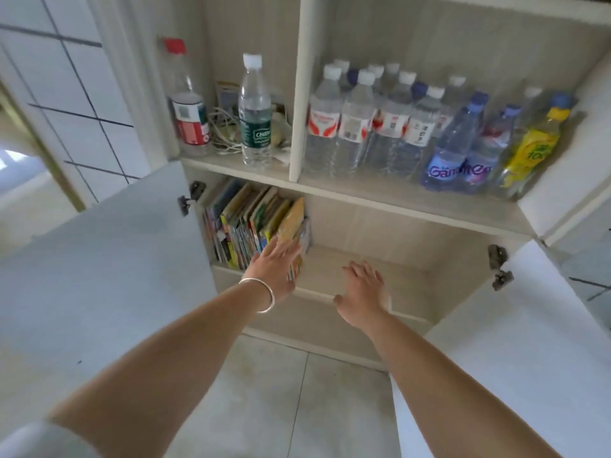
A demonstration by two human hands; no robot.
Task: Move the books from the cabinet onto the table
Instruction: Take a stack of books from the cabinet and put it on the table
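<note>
A row of several colourful books point(251, 219) stands upright at the left end of the cabinet's lower shelf point(370, 269). My left hand point(274, 262), with a silver bangle on the wrist, reaches into the shelf with its fingers spread flat against the rightmost books. My right hand point(363, 289) hovers open above the bare front edge of the same shelf, to the right of the books, touching nothing. No table is in view.
Both cabinet doors point(109, 279) point(515, 342) stand open on either side of my arms. The upper shelf holds many water bottles point(390, 123), a green-labelled bottle point(254, 110) and a red-capped bottle point(188, 100) with tangled cables. Grey floor tiles point(297, 401) lie below.
</note>
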